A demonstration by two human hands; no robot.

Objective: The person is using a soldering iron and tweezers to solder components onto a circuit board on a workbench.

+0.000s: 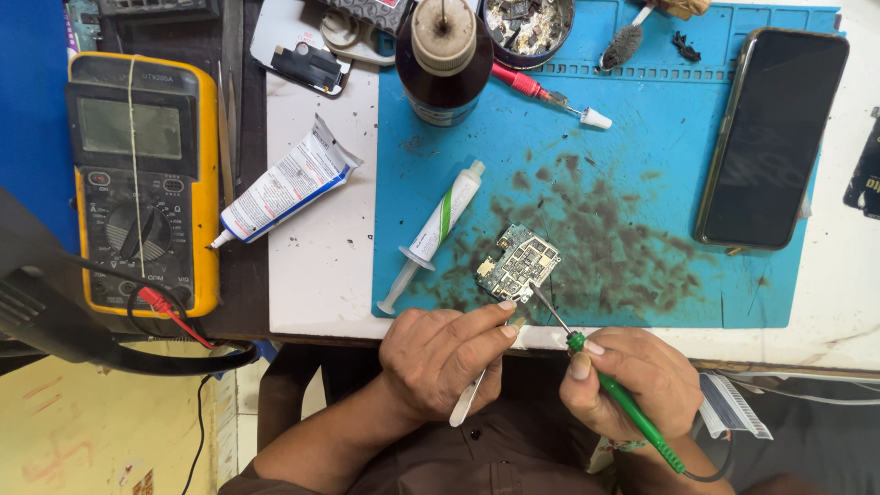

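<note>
**Item: small circuit board** (517, 263), green with metal shields, bare of any casing
- Location: flat on the blue work mat (642, 137), near its 6 o'clock edge, amid dark smudges; the mat lies on the white counter (316, 266)
- Handling, as judged: very light, stiff, thin; likely fragile at its tiny surface parts and apt to slide on the mat under a sideways push. Best taken by the bare edges or pinned at a corner, never across the component faces

**Left hand** (445, 357): fingers closed around pale tweezers (477, 390), whose tip end reaches toward the board's 6 o'clock corner; contact cannot be told

**Right hand** (632, 380): fingers wrapped on a green-handled soldering iron (623, 403); its thin tip (543, 302) points to the board's 5 o'clock edge, just beside or touching it

**Nearby stock**
- White syringe with green stripe (435, 229), at 9 o'clock of the board, near
- White squeeze tube (284, 183), further toward 10 o'clock, on the counter
- Dark brown bottle (445, 64), at 12 o'clock
- Round tin of scrap parts (527, 27), at 12 o'clock
- Red-handled tool with white cap (550, 96)
- Black smartphone (775, 137), face up, at 2 o'clock, well apart
- Yellow multimeter (142, 183), far toward 9 o'clock, off the mat
</note>
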